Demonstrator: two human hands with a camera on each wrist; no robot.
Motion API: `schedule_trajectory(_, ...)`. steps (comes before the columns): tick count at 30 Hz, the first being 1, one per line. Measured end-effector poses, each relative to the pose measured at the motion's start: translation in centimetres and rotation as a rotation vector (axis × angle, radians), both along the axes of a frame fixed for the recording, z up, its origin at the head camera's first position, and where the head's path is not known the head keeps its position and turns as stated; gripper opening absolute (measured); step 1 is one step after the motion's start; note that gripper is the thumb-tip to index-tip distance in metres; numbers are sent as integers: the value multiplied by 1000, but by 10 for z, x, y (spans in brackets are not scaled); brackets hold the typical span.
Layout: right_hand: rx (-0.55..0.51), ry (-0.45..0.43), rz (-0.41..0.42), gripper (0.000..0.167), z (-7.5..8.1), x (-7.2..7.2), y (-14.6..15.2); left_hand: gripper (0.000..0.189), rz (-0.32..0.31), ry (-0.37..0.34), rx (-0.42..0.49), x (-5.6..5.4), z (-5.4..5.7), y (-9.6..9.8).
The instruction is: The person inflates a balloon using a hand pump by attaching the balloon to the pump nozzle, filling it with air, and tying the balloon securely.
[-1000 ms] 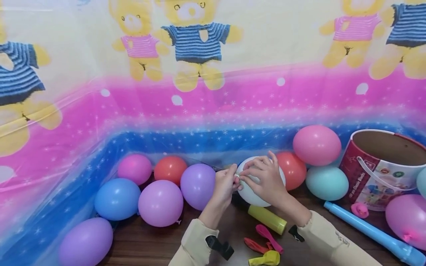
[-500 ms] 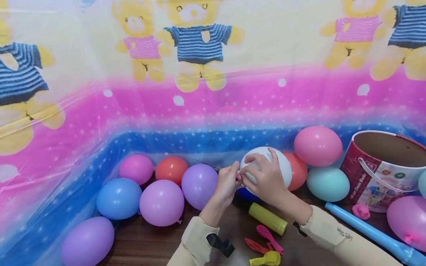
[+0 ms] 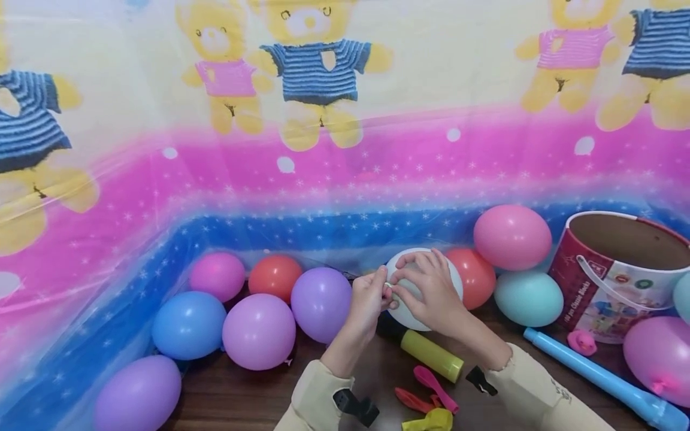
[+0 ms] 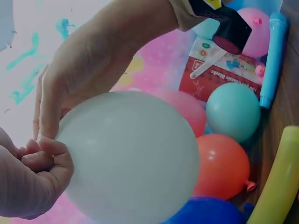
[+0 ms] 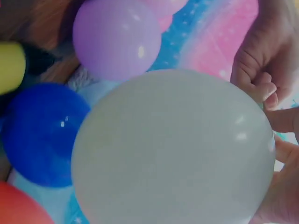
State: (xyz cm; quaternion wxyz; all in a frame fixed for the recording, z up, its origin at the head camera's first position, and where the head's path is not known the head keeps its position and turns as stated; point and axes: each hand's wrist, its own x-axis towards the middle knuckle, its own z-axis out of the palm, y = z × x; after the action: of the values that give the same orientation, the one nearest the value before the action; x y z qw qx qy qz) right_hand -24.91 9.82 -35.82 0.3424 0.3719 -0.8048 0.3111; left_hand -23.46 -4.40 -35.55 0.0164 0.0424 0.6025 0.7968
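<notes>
Both hands work at the neck of an inflated white balloon [image 3: 408, 318], which bulges away from them over the dark table. My left hand [image 3: 368, 299] pinches the neck between thumb and curled fingers. From the right, my right hand [image 3: 435, 294] brings thumb and forefinger together at the same neck, its other fingers spread over the balloon. The left wrist view shows the balloon [image 4: 131, 158] large, the left hand [image 4: 35, 175] at its tip. Fingers mostly hide the neck. In the right wrist view, a dark blue balloon [image 5: 42, 135] sits beyond it.
Inflated balloons line the left, such as a purple one [image 3: 321, 305], and the right, such as a teal one [image 3: 529, 298]. A yellow tube [image 3: 431, 356], flat balloons [image 3: 435, 388], a light blue tube [image 3: 598, 374], a pink toy duck [image 3: 582, 342] and a block bucket [image 3: 584, 281] lie nearer.
The white balloon tipped up and right half a second ago, baring some dark blue beneath, and has since dropped back. Both hands keep to its neck, with small finger shifts.
</notes>
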Motion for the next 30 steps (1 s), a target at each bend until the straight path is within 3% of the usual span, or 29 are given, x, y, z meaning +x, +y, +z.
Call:
schedule_trajectory(6,75,-231,152,11,13,-2,3,40,-38,-40,-34,3,7,-7)
schedule_trajectory(11,88,-446,241,7,19,-7,5,41,-82,-85,-45,-1,11,-12)
schedule_trajectory(18,97,-647,365,7,19,-13,8,41,-143,-144,-38,-6,6,-16)
schedule_trajectory(21,92,-584,328,6,13,-18,7,37,-123,-140,-22,-7,0,-16)
schedule_trajectory(27,-7,-272,199,11,-9,-20,6,30,-68,-141,22,-6,-8,-14)
schedule_trajectory(30,-44,-199,194,16,-13,-18,5,29,-64,-129,11,-4,-7,-13)
